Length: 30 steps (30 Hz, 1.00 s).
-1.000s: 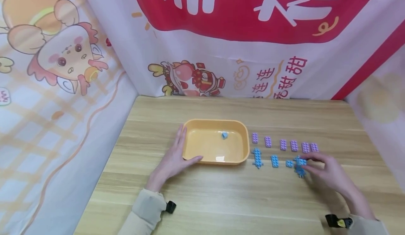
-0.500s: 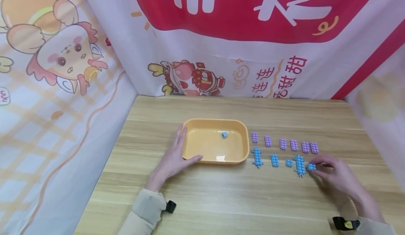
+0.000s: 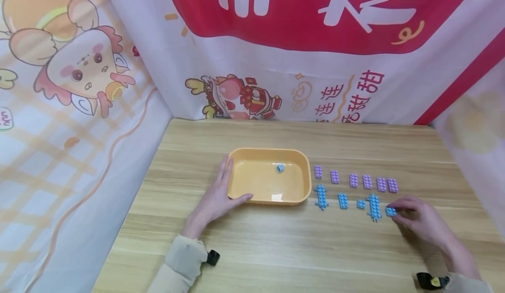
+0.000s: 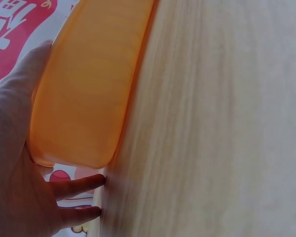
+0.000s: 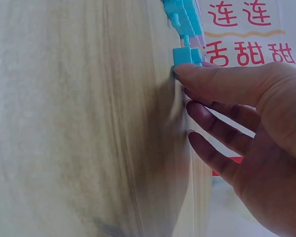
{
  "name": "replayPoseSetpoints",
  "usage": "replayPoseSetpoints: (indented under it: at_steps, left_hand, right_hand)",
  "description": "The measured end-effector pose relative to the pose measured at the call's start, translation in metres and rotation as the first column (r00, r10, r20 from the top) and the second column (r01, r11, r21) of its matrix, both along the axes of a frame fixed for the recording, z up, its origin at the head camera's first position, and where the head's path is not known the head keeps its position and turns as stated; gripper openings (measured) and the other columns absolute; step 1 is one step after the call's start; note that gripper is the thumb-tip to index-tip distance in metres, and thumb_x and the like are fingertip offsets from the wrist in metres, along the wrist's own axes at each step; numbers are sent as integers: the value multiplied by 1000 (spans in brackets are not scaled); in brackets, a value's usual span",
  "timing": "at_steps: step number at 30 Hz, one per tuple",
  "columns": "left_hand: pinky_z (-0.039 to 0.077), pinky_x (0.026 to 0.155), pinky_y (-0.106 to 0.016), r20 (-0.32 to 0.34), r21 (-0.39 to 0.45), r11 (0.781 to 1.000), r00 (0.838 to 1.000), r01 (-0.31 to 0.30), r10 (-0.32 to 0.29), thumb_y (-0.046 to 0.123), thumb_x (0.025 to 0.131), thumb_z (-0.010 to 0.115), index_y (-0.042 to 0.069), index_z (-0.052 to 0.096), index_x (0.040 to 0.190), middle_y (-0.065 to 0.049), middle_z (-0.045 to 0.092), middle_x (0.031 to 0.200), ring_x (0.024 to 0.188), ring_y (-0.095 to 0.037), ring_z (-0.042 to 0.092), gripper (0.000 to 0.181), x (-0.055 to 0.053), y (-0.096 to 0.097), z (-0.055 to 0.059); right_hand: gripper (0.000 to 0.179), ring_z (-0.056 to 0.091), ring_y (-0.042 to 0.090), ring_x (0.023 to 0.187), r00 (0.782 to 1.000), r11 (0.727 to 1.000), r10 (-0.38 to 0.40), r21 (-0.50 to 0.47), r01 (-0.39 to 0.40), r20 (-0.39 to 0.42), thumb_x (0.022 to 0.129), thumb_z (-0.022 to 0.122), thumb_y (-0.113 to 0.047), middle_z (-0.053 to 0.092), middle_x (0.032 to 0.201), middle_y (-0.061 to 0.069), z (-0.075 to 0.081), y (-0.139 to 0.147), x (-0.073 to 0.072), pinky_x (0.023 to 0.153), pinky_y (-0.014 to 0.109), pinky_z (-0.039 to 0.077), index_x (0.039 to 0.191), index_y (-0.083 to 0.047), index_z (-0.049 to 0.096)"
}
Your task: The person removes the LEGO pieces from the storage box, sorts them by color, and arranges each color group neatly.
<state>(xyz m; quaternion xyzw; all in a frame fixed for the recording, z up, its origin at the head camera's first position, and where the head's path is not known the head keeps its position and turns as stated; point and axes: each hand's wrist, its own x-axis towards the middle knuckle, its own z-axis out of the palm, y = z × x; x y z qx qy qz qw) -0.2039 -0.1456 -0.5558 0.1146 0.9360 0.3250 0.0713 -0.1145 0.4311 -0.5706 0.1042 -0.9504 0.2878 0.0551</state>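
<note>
Near the right end of the row, my right hand (image 3: 424, 223) pinches a small square blue building brick (image 3: 391, 212) at the tabletop. In the right wrist view the thumb tip presses on this brick (image 5: 182, 56), and the other fingertips are curled close to the wood. Just left of it lies a long blue studded piece (image 3: 374, 207) with side pegs. My left hand (image 3: 215, 203) holds the left end of a yellow plastic tray (image 3: 272, 203), its thumb over the front rim. In the left wrist view two fingers reach past the tray's corner (image 4: 79, 123) to the table.
Inside the tray lies one small light-blue brick (image 3: 280, 168). A row of several purple bricks (image 3: 353, 180) runs behind the blue ones. Farther left in the blue row are another pegged piece (image 3: 321, 197), a rectangular brick (image 3: 343, 201) and a small square one (image 3: 360, 204). Printed cloth (image 3: 236, 56) hangs behind the table.
My right hand has brought the small square brick from over the long pegged piece to the table on its right. The left hand and tray have stayed put.
</note>
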Motion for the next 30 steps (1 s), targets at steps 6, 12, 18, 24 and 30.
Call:
replayPoseSetpoints:
  at_steps: [6,12,18,24,30]
  left_hand:
    - [37,127,-73,-2,0,1000,1000,3,-3,85,86,72,39,-10,176,27,-28,179,169,-44,24,130,0,0,0]
    - [38,127,-73,1,-3,1000,1000,4,-4,88,85,70,38,-9,176,27,-28,179,168,-45,26,131,0,-1,0]
    - [36,128,-73,2,3,1000,1000,1,-1,87,86,71,39,-10,176,28,-29,178,170,-44,23,130,1,0,1]
    - [35,128,-73,0,2,1000,1000,4,-4,85,86,72,39,-9,176,29,-29,178,169,-45,23,129,0,-1,1]
    - [36,127,-74,-1,6,1000,1000,1,-1,79,88,76,39,-9,176,29,-28,178,169,-45,25,129,1,0,2]
  right_hand:
    - [41,53,-25,103,1000,999,2,-45,-2,-2,77,93,3,78,113,16,-1,2,2,87,-5,42,116,-4,81]
    - [47,53,-26,108,999,988,-27,-153,20,-39,83,87,11,68,121,-34,5,-1,-3,90,-5,44,127,5,74]
    - [46,55,-26,110,993,981,-36,-195,13,-114,87,83,13,60,123,-43,28,-19,-17,96,-7,41,131,6,72]
    - [40,54,-26,110,993,980,-67,-192,47,-98,97,80,2,62,124,-36,45,-42,-28,96,-8,38,136,0,73]
    - [40,53,-25,112,997,981,-48,-189,35,-62,102,77,-4,76,131,17,50,-62,-41,95,-7,40,141,-3,71]
